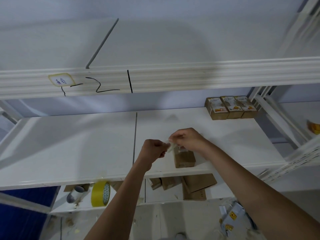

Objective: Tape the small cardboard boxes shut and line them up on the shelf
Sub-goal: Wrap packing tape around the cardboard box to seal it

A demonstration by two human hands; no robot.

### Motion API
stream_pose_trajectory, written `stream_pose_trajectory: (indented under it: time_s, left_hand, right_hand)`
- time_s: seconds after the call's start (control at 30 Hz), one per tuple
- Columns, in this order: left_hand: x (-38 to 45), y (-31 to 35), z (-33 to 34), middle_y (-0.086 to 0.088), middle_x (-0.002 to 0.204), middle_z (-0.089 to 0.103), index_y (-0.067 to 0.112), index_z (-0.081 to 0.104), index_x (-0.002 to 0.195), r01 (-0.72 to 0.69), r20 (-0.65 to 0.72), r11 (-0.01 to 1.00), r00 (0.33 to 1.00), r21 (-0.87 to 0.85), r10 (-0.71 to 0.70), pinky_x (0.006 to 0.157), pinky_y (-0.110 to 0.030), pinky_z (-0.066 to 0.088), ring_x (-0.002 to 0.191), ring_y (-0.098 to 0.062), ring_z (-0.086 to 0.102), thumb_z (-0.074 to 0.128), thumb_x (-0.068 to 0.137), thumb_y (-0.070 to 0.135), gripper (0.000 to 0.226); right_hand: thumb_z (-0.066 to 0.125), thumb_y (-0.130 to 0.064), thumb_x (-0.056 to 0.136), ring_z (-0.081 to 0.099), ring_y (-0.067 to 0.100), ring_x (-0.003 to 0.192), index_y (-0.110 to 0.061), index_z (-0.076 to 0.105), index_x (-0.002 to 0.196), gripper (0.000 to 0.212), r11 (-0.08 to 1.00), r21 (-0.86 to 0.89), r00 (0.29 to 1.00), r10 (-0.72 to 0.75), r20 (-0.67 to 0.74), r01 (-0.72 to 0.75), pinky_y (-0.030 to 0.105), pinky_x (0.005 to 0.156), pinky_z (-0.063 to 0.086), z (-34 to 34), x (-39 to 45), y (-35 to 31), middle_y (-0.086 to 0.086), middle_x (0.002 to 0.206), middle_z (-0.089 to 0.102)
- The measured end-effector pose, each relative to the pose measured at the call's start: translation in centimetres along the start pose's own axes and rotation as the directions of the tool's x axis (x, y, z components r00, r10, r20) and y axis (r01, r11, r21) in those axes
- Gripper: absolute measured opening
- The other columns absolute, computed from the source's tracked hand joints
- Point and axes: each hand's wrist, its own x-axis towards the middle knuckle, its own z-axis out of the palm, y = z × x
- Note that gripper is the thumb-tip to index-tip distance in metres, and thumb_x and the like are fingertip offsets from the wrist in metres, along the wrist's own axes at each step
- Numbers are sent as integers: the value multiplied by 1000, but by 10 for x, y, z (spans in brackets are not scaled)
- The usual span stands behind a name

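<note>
A small brown cardboard box (184, 159) stands near the front edge of the white shelf (86, 144). Just above it, my left hand (154, 149) and my right hand (187, 138) each pinch one end of a short, pale strip of tape (170, 146) stretched between them. Three small boxes (231, 107) with printed labels sit side by side at the shelf's back right. A yellow tape roll (101, 194) hangs at the shelf's front edge, lower left.
Below the shelf lie several loose cardboard boxes (194, 186) and a grey-white cylinder (74, 194). An upper shelf beam (155, 78) with black marker lines runs overhead. Grey packets (232, 217) and scraps litter the floor. A yellow object (314, 128) sits far right.
</note>
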Motion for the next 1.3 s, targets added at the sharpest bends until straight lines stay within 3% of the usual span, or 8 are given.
stream_pose_trajectory:
  time_s: [0.2, 0.33, 0.43, 0.63, 0.9, 1.0, 1.1, 1.3]
  left_hand:
    - [0, -1, -2, -10, 74, 67, 0, 74, 83, 25, 1, 1000, 1000, 3, -25, 80, -34, 60, 69, -19, 61, 76, 87, 20, 20]
    - [-1, 0, -2, -12, 76, 67, -1, 74, 85, 18, 6, 1000, 1000, 10, -18, 81, -35, 60, 70, -19, 62, 76, 87, 22, 22]
    - [-1, 0, -2, -11, 75, 66, -1, 73, 83, 14, 16, 1000, 1000, 7, -15, 78, -33, 59, 69, -19, 61, 76, 87, 22, 23]
    - [-4, 1, -1, -7, 70, 63, 1, 72, 80, -3, 66, 1000, 998, 23, 1, 76, -29, 57, 67, -17, 59, 74, 88, 18, 20]
    - [-6, -2, -2, -8, 72, 63, 2, 73, 82, 21, 87, 1000, 996, 6, -22, 72, -25, 56, 69, -17, 59, 73, 88, 13, 13]
    - [-5, -4, -3, -6, 74, 65, 0, 75, 90, 32, 116, 999, 993, 6, -32, 72, -24, 54, 69, -16, 60, 75, 87, 10, 11]
    - [-5, -8, -3, -9, 82, 69, -1, 75, 99, 53, 157, 999, 986, 12, -54, 72, -24, 54, 74, -17, 63, 69, 91, 6, 12]
    - [-11, -14, -8, -9, 94, 71, 5, 73, 109, 66, 277, 991, 960, -115, -31, 84, -28, 57, 85, -18, 68, 60, 98, 7, 17]
  right_hand:
    - [78, -20, 86, 68, 16, 100, -18, 78, 103, 17, 999, 47, 999, -4, -48, 6, 40, 89, 60, 0, 2, 5, -5, 105, 74]
    - [79, -22, 86, 67, 18, 99, -16, 76, 107, 22, 999, 38, 998, 14, -55, -12, 34, 84, 61, 0, 3, 2, -2, 107, 72]
    - [79, -26, 86, 67, 20, 100, -16, 75, 106, 23, 996, 71, 998, 64, -28, -62, 39, 87, 61, 0, 4, 2, -1, 105, 72]
    - [79, -31, 86, 67, 20, 102, -17, 74, 109, 28, 993, 26, 985, 112, 129, -116, 33, 88, 60, -9, 0, 2, 0, 107, 72]
    - [80, -40, 83, 66, 16, 104, -20, 77, 111, 35, 993, -45, 980, 115, 164, -109, 36, 95, 57, -11, -1, 4, -7, 111, 71]
    - [79, -27, 86, 65, 18, 103, -18, 78, 107, 24, 991, -90, 981, 109, 158, -96, 38, 97, 56, -11, -1, 6, -4, 106, 71]
    - [79, -28, 85, 65, 18, 99, -13, 78, 108, 27, 986, -123, 985, 126, 120, -111, 34, 92, 56, -9, -1, 7, 0, 106, 71]
    - [80, -25, 84, 69, 25, 100, -16, 78, 98, 17, 985, -26, 982, 170, 86, -168, 37, 90, 59, -11, 3, 17, 4, 101, 74]
